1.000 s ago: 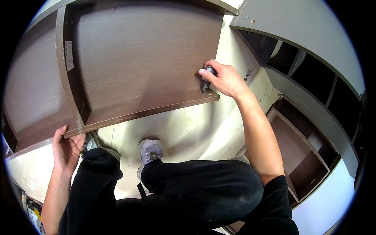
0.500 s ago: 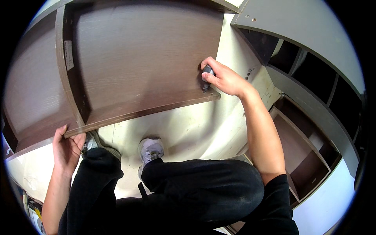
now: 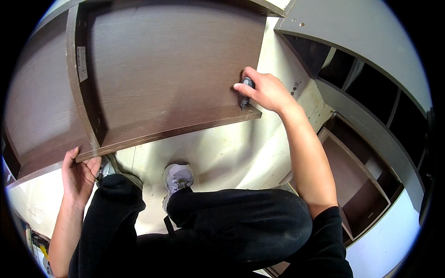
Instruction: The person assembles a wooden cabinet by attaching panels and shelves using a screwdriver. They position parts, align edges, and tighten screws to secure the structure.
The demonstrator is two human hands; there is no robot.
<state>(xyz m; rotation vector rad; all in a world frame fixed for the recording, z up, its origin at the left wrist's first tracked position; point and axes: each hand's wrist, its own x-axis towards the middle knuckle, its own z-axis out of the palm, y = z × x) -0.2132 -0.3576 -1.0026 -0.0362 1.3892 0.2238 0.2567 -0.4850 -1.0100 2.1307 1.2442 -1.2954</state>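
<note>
A dark brown wooden cabinet frame (image 3: 176, 55) lies on its back in front of me, a divider board (image 3: 76, 69) running across its left part. My right hand (image 3: 265, 91) is closed around a short black screwdriver (image 3: 247, 85) at the right end of the frame. The tool's tip points down at the near side board (image 3: 185, 127), close to that board's end; whether it sits in a screw is too small to tell. At the left, my left hand (image 3: 81, 173) grips the near board from below, thumb on top, beside the divider's foot.
Beneath my shoes (image 3: 177, 176) is a pale floor (image 3: 208, 162). To the right stands a grey cabinet panel (image 3: 352, 28) with dark open compartments. Another brown drawer-like box (image 3: 357, 185) lies below it. Assorted small items lie at the lower left edge.
My right thumb has come away from the screwdriver handle a little and stretched to the left, and the hand has turned slightly. My left hand has stayed in place.
</note>
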